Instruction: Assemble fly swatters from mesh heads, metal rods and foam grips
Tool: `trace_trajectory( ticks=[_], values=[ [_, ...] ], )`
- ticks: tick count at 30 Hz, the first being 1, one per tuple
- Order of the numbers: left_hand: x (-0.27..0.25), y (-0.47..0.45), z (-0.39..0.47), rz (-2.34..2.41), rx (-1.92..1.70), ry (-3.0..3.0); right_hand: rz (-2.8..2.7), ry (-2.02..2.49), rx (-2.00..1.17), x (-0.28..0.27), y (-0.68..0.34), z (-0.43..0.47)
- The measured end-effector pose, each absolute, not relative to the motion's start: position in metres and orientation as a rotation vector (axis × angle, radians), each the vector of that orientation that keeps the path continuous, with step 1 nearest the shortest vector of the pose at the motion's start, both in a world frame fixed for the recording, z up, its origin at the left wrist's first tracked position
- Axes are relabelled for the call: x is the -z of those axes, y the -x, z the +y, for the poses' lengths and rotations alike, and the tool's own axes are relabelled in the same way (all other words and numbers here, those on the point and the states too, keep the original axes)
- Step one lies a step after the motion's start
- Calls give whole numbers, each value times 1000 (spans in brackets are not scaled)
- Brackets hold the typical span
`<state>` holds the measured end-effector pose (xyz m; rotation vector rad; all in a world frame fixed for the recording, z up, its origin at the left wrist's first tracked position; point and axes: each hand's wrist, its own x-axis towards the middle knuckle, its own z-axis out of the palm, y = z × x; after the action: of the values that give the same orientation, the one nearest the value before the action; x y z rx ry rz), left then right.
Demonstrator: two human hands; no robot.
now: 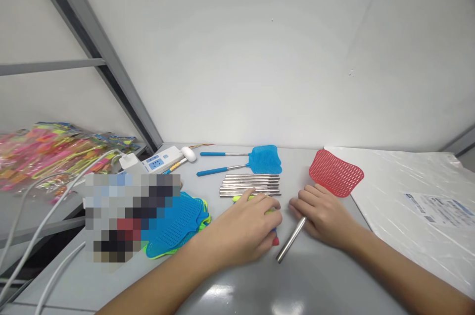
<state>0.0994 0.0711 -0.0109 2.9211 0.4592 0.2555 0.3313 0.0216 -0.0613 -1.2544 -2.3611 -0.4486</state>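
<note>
My right hand (321, 212) is closed around the stem of a red fly swatter (336, 174). The swatter's mesh head lies beyond my knuckles, and a metal tube (290, 241) sticks out below my fingers towards me. My left hand (256, 223) curls down over several coloured handles, hiding most of them. Yellow shows at a handle end (237, 199), and a red handle tip (275, 241) pokes out by my fingers. Just behind my left hand, several metal tubes (250, 185) lie side by side. Two blue fly swatters (265, 160) rest further back.
Blue and yellow-green swatter heads (178, 221) are stacked at left, beside a blurred patch. Behind are a power strip (159, 160) and a white rounded object (189, 154). Bagged colourful goods (55, 156) fill the far left. A white wrapped package (408, 181) lies at right.
</note>
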Motion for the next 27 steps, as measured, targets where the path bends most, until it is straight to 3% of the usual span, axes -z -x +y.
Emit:
trace_trajectory(
  ticks=[6, 14, 20, 27],
  values=[
    [5, -100, 67, 500, -424, -2898, -2204, 1206, 470, 54, -338, 18],
    [-8, -97, 71, 543, -884, -2619, -1871, 838, 782, 23, -359, 16],
    [-26, -105, 12, 500, -681, -1599, -2068, 703, 577, -3, -312, -16],
    [-8, -107, -55, 455, -980, -668, -2220, 879, 551, 5, -239, -82]
  ],
)
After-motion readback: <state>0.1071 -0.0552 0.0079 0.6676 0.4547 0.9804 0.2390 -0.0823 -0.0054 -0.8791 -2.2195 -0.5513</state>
